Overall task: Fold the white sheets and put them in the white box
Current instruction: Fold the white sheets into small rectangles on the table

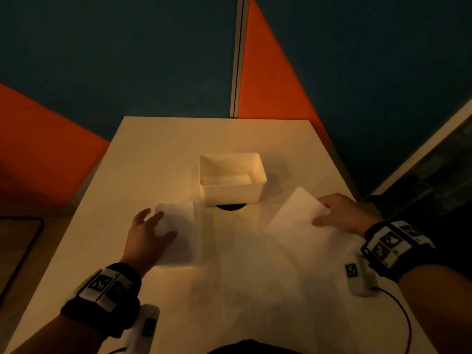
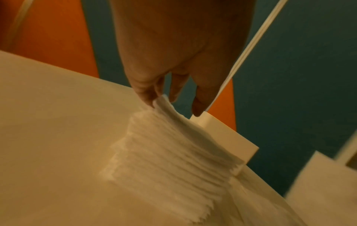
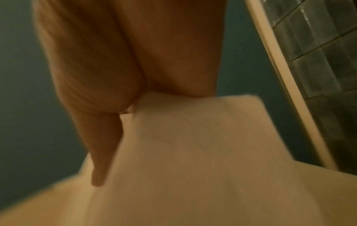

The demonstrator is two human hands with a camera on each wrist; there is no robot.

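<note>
A large white sheet [image 1: 255, 251] lies spread on the cream table [image 1: 158, 149], in front of the white box [image 1: 231, 192]. Its left part is turned over into a flap [image 1: 181, 226]. My left hand [image 1: 153, 223] is over that flap; in the left wrist view its fingertips [image 2: 150, 97] pinch the flap's raised edge [image 2: 173, 122], with the box [image 2: 228, 134] just behind. My right hand [image 1: 323, 212] grips the sheet's right corner [image 1: 298, 210] and holds it lifted off the table. In the right wrist view the sheet [image 3: 193, 145] runs up into the right hand [image 3: 127, 110]. Something pale lies flat inside the box.
A dark round hole [image 1: 231, 207] in the table shows under the box's near side. Orange and blue wall panels [image 1: 268, 72] close the far edge. A dark framed mat [image 1: 18, 251] lies off the table's left side. A thin cable [image 1: 403, 315] trails from my right wrist.
</note>
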